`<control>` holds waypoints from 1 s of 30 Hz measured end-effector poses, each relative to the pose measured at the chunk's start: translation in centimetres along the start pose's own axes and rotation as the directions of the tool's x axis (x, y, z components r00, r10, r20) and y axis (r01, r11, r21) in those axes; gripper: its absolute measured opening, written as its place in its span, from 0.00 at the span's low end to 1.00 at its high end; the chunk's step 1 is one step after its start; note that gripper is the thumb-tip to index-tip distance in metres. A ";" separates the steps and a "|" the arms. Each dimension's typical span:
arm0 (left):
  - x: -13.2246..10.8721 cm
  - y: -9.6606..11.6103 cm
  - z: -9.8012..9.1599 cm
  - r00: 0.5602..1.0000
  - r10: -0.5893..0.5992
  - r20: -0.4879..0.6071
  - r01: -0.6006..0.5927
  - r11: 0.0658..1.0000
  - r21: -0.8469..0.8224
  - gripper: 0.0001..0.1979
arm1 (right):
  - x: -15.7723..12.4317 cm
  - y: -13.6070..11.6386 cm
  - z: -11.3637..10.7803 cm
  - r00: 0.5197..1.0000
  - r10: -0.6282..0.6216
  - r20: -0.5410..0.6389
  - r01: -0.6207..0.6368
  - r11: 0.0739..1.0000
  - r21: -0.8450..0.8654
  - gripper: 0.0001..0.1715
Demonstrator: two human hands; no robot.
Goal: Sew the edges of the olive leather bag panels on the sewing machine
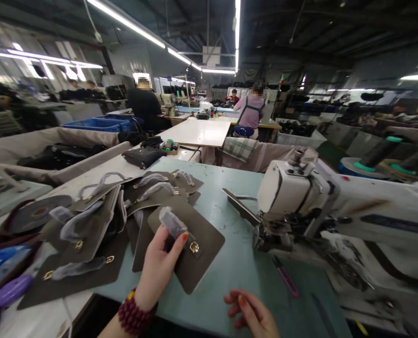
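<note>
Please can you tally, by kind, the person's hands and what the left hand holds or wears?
Hands (left, right): 2
Bag panels: 1
Plastic-wrapped straps: 1
Gold buckles: 1
Bead bracelets: 1
Total: 6

"Anything readable on my feed?"

"Nothing legible, from where I sit. The dark strip [395, 224] along the sewing machine [293, 192] shows no characters I can make out."

"And the blue packet [4, 265] at left?"

"Pale marks, too blurred to read. The leather panels [205, 253] on the counter [230, 197] show only metal fittings, no lettering I can read."
</note>
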State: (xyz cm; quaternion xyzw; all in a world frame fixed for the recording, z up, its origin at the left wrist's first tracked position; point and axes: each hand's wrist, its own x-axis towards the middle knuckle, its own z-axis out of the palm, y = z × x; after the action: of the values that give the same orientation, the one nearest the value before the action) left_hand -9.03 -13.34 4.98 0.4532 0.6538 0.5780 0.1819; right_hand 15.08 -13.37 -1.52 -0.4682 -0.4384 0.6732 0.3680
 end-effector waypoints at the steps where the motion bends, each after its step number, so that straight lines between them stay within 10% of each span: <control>1: -1.5 0.2 0.7 0.998 -0.049 0.035 0.051 0.997 -0.061 0.17 | -0.2 -0.8 0.1 0.999 -0.045 0.028 0.045 0.999 0.030 0.35; 8: -7.8 -1.1 3.7 0.978 -0.127 0.165 0.157 0.969 -0.189 0.19 | -2.1 -4.3 -0.5 0.959 -0.250 0.133 0.276 0.932 -0.234 0.32; 12: -10.6 -2.3 6.3 0.946 -0.288 0.146 0.318 0.908 -0.271 0.27 | -2.8 -5.3 -1.2 0.878 -0.449 0.166 0.448 0.650 -0.613 0.24; 16: -13.3 -3.6 8.7 0.748 -0.512 0.423 0.664 0.578 -0.475 0.32 | -2.9 -5.5 -1.8 0.838 -0.461 0.291 0.507 0.464 -0.727 0.16; 21: -12.7 -1.7 10.0 0.522 -0.437 0.732 0.853 0.279 -0.442 0.24 | -2.6 -4.3 -1.5 0.873 -0.414 0.258 0.476 0.609 -0.635 0.16; 25: -10.4 0.5 11.0 0.597 -0.487 0.638 0.801 0.319 -0.507 0.20 | -2.3 -3.5 -1.5 0.941 -0.320 0.110 0.330 0.799 -0.503 0.22; 30: -6.5 0.7 12.1 0.699 -0.493 0.518 0.714 0.519 -0.470 0.18 | -0.1 -3.7 -2.6 0.973 -0.210 0.092 0.227 0.823 -0.520 0.27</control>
State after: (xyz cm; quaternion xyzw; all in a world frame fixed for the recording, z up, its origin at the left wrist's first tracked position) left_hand 3.85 -11.43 0.55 0.1891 0.4928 0.5803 0.6202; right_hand 17.89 -11.58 1.49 -0.4876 -0.6623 0.4875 0.2932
